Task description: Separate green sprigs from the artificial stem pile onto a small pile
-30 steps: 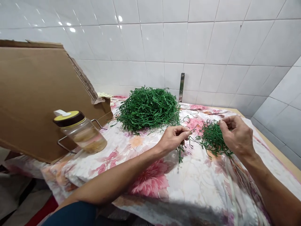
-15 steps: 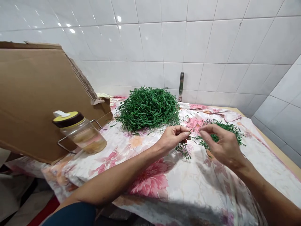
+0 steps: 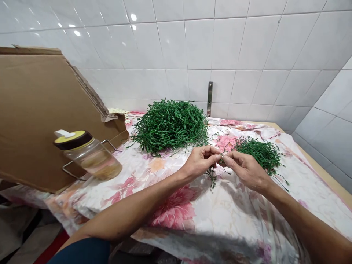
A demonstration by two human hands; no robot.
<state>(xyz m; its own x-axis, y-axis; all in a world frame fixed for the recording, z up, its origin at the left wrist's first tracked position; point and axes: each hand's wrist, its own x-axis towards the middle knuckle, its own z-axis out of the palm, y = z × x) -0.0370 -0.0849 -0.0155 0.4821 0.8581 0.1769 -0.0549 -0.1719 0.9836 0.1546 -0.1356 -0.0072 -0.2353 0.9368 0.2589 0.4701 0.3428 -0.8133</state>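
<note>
My left hand [image 3: 202, 161] pinches a small bunch of thin green artificial stems [image 3: 211, 178], whose knobbed ends hang below the fingers. Fingertip to fingertip with it, my right hand [image 3: 244, 169] is closed in a pinch on a green stem, mostly hidden by the fingers. Behind my left hand rises a large tangled heap of green stems [image 3: 172, 126]. A smaller pile of green stems [image 3: 260, 152] lies just beyond my right hand, with a few strands straying toward the front.
A floral cloth [image 3: 220, 212] covers the table. On the left, a clear bottle [image 3: 101, 159] with a yellow-and-brown lid leans beside a large cardboard box [image 3: 41, 117]. A metal bracket [image 3: 209, 99] stands against the white tiled wall [image 3: 170, 44] at the back.
My right hand has moved left from above the smaller pile and closed at my left fingertips. My left hand keeps its pinch. The view has shifted slightly.
</note>
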